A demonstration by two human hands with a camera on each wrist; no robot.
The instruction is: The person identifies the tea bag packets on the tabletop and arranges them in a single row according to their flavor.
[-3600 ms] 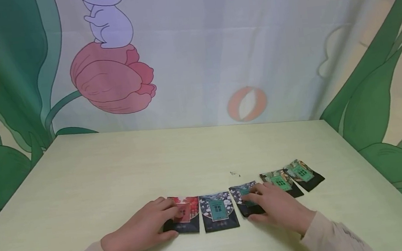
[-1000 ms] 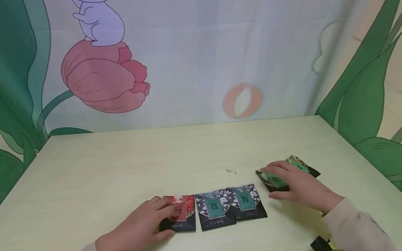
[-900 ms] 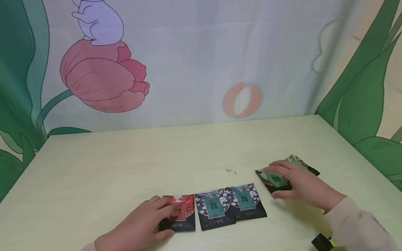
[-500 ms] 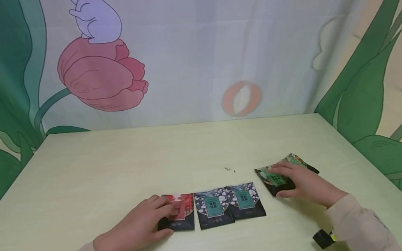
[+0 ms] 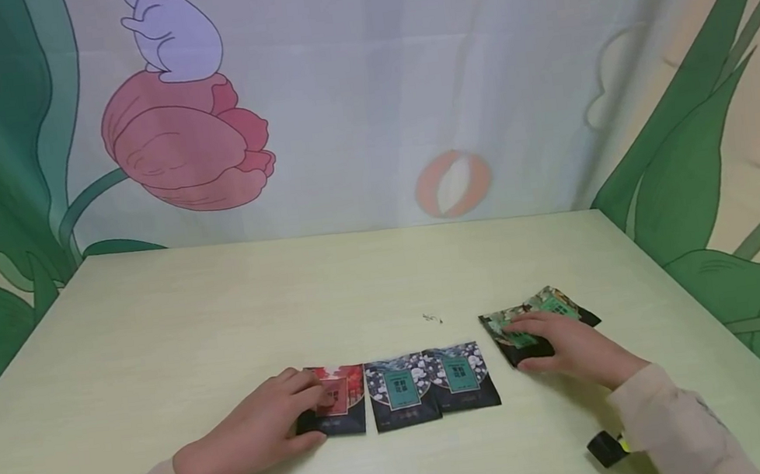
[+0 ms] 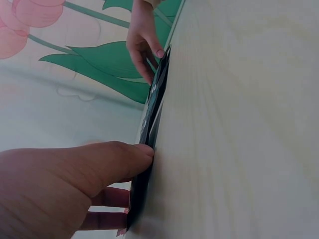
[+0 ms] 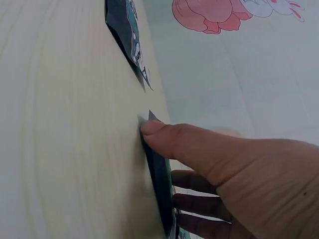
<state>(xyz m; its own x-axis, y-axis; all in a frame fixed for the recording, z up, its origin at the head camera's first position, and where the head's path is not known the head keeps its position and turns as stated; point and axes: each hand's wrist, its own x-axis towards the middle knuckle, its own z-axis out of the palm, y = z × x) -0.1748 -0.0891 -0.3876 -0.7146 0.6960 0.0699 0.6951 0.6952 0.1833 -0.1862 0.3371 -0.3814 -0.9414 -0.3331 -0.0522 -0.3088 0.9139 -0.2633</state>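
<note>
A row of flat printed sachets lies in front of me. My left hand [image 5: 257, 427] holds the red-and-black sachet [image 5: 351, 405] at the row's left end, thumb at its near edge and fingertips over its label. Beside it lie two dark blue sachets with white blossoms and teal labels: the middle one [image 5: 406, 414] and the right one [image 5: 468, 393], their edges overlapping. Farther right, my right hand [image 5: 572, 348] holds a tilted green-labelled sachet [image 5: 495, 324], thumb [image 7: 154, 127] at its near edge, fingers over its face. A second green sachet [image 5: 556, 301] lies behind, partly hidden by that hand.
All sachets lie on a pale wooden table [image 5: 253, 298]. Small dark specks [image 5: 431, 318] mark its surface beyond the row. A printed curtain [image 5: 338, 116] hangs at the table's back edge. A small black device [image 5: 607, 449] sits at the right wrist.
Earlier my right hand was on the right blue sachet, which now lies straighter against the middle one. That hand moved right to the green sachet, its fingers lowering onto it. The left hand stayed.
</note>
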